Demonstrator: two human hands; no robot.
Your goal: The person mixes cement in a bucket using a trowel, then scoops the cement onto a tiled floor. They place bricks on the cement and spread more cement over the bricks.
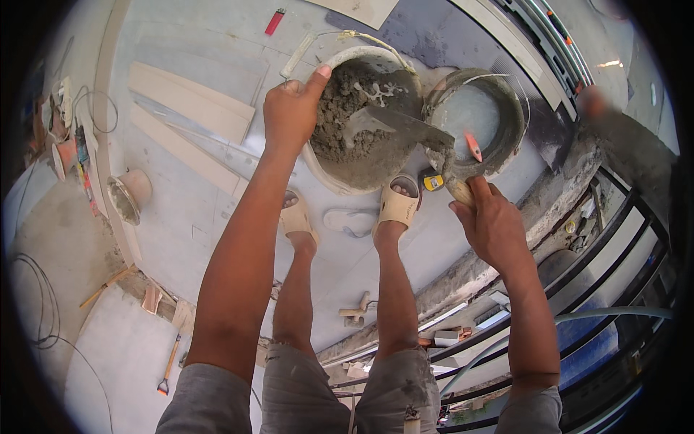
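Where the wet grey mortar (347,119) fills it, the white bucket (340,181) stands on the pale floor (188,217) just ahead of the person's sandalled feet, tilted toward them; the trowel (405,124) lies blade-down across the mortar, its blade smeared grey; the right hand (491,224) has its grip closed round the trowel's wooden handle, just over the near rim of the second bucket; the left hand (293,112) has its grip pinching the white bucket's far rim, thumb hooked over the edge and fingers curled outside; the second bucket (506,141), grey-crusted and holding cloudy water, touches the first on its right; a yellow tape measure (432,181) lies on the floor between them; pale tile strips (191,101) lie well apart to the left; a hammer (170,365) lies far off near the lower left.
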